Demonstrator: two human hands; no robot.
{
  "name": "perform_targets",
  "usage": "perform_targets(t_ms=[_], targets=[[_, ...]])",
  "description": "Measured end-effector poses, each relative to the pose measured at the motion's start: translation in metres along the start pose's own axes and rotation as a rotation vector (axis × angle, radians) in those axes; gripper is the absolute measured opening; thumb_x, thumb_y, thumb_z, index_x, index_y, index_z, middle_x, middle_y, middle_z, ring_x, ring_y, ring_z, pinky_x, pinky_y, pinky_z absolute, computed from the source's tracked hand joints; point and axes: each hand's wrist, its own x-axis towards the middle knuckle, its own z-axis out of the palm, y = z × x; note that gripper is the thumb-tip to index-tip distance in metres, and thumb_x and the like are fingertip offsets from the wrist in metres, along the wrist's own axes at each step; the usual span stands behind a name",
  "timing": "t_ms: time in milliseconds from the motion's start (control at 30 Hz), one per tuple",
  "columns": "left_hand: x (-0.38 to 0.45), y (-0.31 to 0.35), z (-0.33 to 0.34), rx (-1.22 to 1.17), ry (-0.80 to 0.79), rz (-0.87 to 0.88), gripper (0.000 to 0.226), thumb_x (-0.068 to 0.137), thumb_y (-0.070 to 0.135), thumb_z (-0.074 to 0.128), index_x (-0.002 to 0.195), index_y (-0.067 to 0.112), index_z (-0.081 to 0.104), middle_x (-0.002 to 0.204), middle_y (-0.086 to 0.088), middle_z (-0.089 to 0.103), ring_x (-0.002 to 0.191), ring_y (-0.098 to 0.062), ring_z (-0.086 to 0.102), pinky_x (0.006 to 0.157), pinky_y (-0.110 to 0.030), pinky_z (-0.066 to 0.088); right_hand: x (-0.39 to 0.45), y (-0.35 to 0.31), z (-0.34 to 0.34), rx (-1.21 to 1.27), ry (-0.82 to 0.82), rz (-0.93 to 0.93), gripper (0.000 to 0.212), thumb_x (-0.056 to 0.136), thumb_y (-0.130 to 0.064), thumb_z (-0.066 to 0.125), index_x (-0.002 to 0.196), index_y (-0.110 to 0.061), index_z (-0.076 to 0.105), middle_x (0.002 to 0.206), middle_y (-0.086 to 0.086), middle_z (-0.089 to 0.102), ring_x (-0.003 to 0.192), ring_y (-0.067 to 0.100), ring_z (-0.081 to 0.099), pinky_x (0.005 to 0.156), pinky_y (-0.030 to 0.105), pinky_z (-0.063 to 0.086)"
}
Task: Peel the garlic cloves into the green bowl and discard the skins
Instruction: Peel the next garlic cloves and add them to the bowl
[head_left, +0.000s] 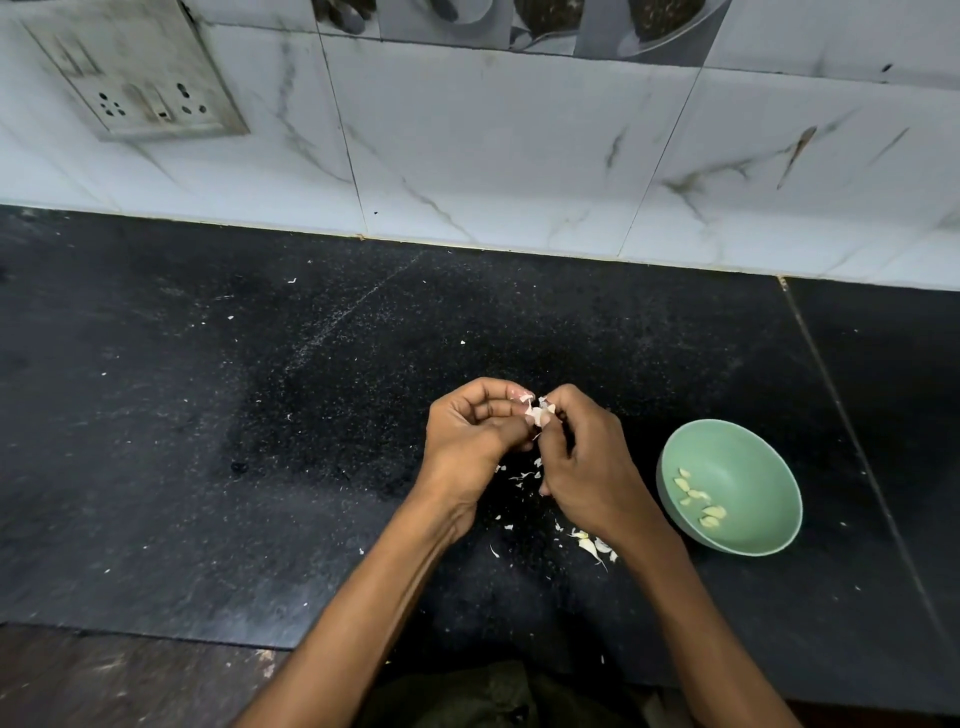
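Two hands meet over the black speckled counter (260, 415), pinching one garlic clove (537, 414) between them. The left hand (470, 441) curls its fingers round the clove's left side, the right hand (587, 462) nips it with thumb and forefinger from the right, papery white skin flaring off the top. The clove is too covered to tell which way its long axis runs. At 4 o'clock from the hands sits one round, smooth green bowl (748, 457), holding about six pale yellow peeled cloves (698, 499) in a loose string. Thin white skins (592, 545) lie scattered below the hands, the biggest heap at 5 o'clock, just beside the right wrist.
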Motion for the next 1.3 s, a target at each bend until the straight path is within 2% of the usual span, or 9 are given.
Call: perform_targets(t_ms=[267,367,500,700,833,933,1067,1133,1300], targets=[[0.001,-0.001,-0.005,-0.187,-0.057,-0.145,0.023,0.084,-0.015,0.064,0.097,0.004,0.07,0.083,-0.009,0.073,0.067,-0.011,0.064,0.06,-0.018,0.048,0.002,0.0,-0.002,0.112,0.113,0.009,0.018,0.099,-0.02,0.042,0.087,-0.016,0.053,0.069,0.001,0.057,0.058,0.026,0.063,0.052,0.04,0.051],[0.001,-0.003,-0.01,-0.141,-0.021,-0.12,0.028,0.078,-0.015,0.069,0.098,0.005,0.07,0.085,-0.01,0.073,0.069,-0.013,0.066,0.061,-0.02,0.052,0.005,0.003,-0.009,0.276,0.134,0.085,0.02,0.106,-0.012,0.048,0.088,-0.013,0.057,0.062,0.002,0.056,0.047,0.02,0.059,0.047,0.042,0.052],[0.001,-0.006,-0.012,-0.019,0.036,-0.065,0.031,0.073,-0.014,0.076,0.095,0.007,0.071,0.085,-0.011,0.075,0.074,-0.015,0.069,0.062,-0.022,0.053,0.01,0.008,-0.011,0.351,0.127,0.099,0.019,0.103,-0.01,0.057,0.086,-0.01,0.066,0.066,0.013,0.06,0.051,0.021,0.057,0.047,0.042,0.054],[0.003,-0.016,-0.019,0.038,0.187,-0.098,0.023,0.079,-0.013,0.074,0.089,0.007,0.072,0.084,-0.01,0.077,0.072,-0.01,0.07,0.059,-0.019,0.052,0.026,0.024,0.005,0.24,0.066,0.229,0.023,0.102,-0.009,0.059,0.086,-0.008,0.075,0.076,0.004,0.072,0.051,0.015,0.064,0.048,0.029,0.055],[0.004,-0.029,-0.031,0.056,0.315,-0.142,0.024,0.081,-0.015,0.07,0.088,0.008,0.071,0.082,-0.008,0.077,0.073,-0.01,0.07,0.059,-0.018,0.053,0.038,0.031,0.018,0.117,0.035,0.268,0.009,0.091,-0.009,0.077,0.082,-0.011,0.079,0.067,0.004,0.073,0.053,0.013,0.071,0.048,0.026,0.057],[0.004,-0.036,-0.038,0.054,0.351,-0.162,0.025,0.08,-0.016,0.07,0.086,0.008,0.071,0.081,-0.008,0.076,0.074,-0.012,0.07,0.061,-0.02,0.054,0.047,0.038,0.025,-0.008,0.024,0.278,0.019,0.075,-0.017,0.092,0.066,-0.02,0.075,0.057,0.0,0.071,0.05,0.013,0.07,0.053,0.035,0.062],[0.003,-0.042,-0.041,0.063,0.357,-0.176,0.023,0.081,-0.016,0.069,0.086,0.006,0.071,0.078,-0.005,0.075,0.07,-0.008,0.069,0.059,-0.019,0.053,0.048,0.041,0.029,-0.055,0.045,0.268,0.036,0.062,-0.029,0.099,0.061,-0.019,0.064,0.054,-0.005,0.066,0.043,0.004,0.057,0.053,0.03,0.058],[0.004,-0.045,-0.041,0.075,0.348,-0.181,0.023,0.081,-0.016,0.069,0.088,0.006,0.071,0.08,-0.005,0.076,0.071,-0.007,0.069,0.06,-0.019,0.054,0.046,0.043,0.028,-0.057,0.049,0.232,0.037,0.066,-0.028,0.097,0.063,-0.019,0.061,0.058,-0.005,0.065,0.046,0.005,0.055,0.054,0.03,0.055],[0.006,-0.052,-0.037,0.072,0.33,-0.188,0.023,0.081,-0.014,0.071,0.092,0.006,0.07,0.08,-0.007,0.077,0.072,-0.012,0.07,0.057,-0.019,0.055,0.032,0.051,0.022,0.065,-0.011,0.232,0.021,0.083,-0.01,0.082,0.085,-0.023,0.066,0.082,-0.002,0.071,0.073,0.016,0.073,0.057,0.029,0.056]])
